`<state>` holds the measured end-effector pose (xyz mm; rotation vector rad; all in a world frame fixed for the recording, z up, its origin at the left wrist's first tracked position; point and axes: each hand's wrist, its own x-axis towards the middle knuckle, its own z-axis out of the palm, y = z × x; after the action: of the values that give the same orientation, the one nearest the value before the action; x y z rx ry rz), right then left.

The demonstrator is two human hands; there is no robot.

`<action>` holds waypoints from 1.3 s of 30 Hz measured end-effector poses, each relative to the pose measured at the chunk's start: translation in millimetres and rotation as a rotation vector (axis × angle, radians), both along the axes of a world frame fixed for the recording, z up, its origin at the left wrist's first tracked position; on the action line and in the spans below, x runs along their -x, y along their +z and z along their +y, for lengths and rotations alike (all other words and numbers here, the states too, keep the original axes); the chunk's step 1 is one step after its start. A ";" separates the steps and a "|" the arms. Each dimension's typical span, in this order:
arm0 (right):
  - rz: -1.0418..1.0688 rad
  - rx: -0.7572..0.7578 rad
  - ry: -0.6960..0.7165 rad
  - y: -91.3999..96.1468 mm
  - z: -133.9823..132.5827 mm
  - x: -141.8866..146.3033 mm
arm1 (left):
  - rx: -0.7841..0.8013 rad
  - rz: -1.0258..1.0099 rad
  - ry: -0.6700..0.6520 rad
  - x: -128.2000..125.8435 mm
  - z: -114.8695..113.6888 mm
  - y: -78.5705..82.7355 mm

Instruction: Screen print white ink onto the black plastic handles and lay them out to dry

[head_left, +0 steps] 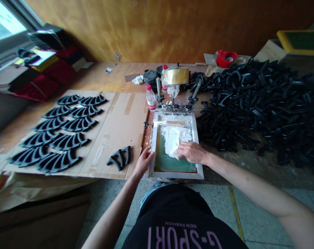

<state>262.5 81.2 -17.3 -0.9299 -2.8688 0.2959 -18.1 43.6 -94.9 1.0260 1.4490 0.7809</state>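
A small screen-printing frame with a green mesh and white ink lies in front of me. My left hand grips the frame's left edge, fingers curled over it. On the mesh rests my right hand, fingers closed on something whitish that I cannot make out in the ink. Just left of the frame, a black curved plastic part lies on a cardboard sheet.
Several rows of black curved parts lie on the cardboard's left side. A big heap of the same parts fills the right. Behind the frame stand a small bottle, a tape roll, a dark jar and clamps.
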 end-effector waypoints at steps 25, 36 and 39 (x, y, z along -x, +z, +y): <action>0.348 0.027 -1.079 18.5 70.2 -84.5 | -0.533 -0.213 0.188 -26.3 61.7 170.2; 0.146 0.163 -0.736 -28.7 -38.7 51.0 | 0.334 -0.473 -0.012 -85.2 -29.0 63.8; 0.300 0.229 -0.461 -28.3 -43.8 46.2 | 0.362 -0.526 0.131 -63.5 -48.1 37.9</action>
<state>216.3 37.4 -45.6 -1.4108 -2.3016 0.6573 45.4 -4.5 -57.0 0.4092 1.1464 0.7735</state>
